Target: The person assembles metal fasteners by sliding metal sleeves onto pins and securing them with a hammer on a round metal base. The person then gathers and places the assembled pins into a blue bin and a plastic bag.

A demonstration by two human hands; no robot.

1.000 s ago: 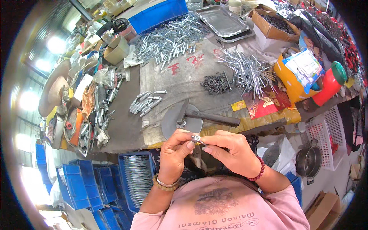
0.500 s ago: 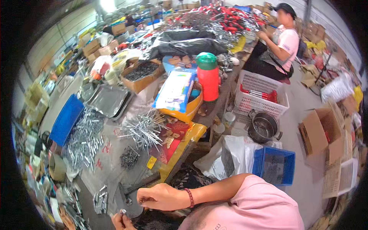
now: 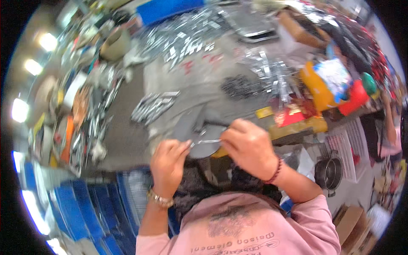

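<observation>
A thin, shiny metal rod spans the gap between my two hands. My left hand pinches its left end, and my right hand closes on its right end; motion blur hides finer detail. Below the rod lies a grey rounded plate at the table's near edge. A dark bar-shaped piece rests on the plate just beyond my fingers. Farther off on the table are a small bundle of silver rods, a dark heap of small parts and a larger pile of silver rods.
More metal rods spread before a blue bin. A yellow container and a red jug with green lid stand right. A pot sits lower right, near a white crate. Blue bins are lower left.
My view has swung left and down, so both forearms now show. My right hand has come to the rod beside my left hand; before, the hands were farther apart.
</observation>
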